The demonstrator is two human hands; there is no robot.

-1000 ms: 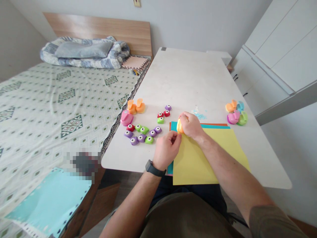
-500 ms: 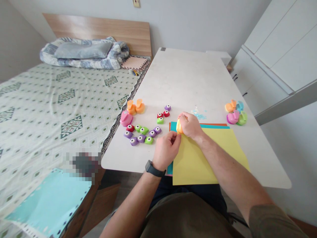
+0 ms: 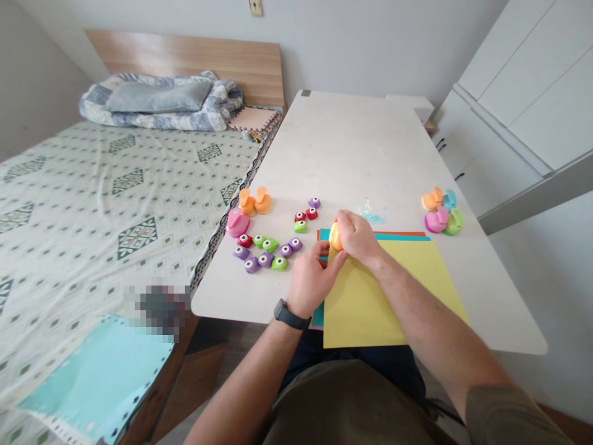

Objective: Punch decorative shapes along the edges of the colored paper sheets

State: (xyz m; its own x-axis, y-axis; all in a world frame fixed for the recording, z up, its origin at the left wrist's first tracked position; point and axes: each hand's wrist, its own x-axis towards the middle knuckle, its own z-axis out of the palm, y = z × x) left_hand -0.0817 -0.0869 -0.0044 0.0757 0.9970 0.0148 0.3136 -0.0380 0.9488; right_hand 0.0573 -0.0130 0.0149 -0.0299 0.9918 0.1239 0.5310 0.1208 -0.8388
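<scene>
My right hand (image 3: 356,236) is closed round an orange-yellow craft paper punch (image 3: 335,237), which sits at the upper left corner of a yellow sheet of paper (image 3: 370,303). The palm and fingers hide much of the punch. My left hand (image 3: 314,277), with a dark watch on its wrist, is just below and left of the punch. Its thumb lies over the sheet's left edge close to the punch, and its fingers curl on the other side of that edge. Teal paper (image 3: 319,316) and an orange-red sheet (image 3: 399,234) show from under the yellow one.
Several small punches (image 3: 265,259) in purple, green and red stand to the left, near orange punches (image 3: 262,201) and a pink punch (image 3: 238,222). More punches (image 3: 436,219) stand at right. Paper bits (image 3: 372,214) lie beyond my hands. Light-blue punched paper (image 3: 102,377) lies on the bed.
My left thumb has stretched out toward the punch and its fingers have spread from their tighter pinch. My right hand keeps hold of the punch in nearly the same place.
</scene>
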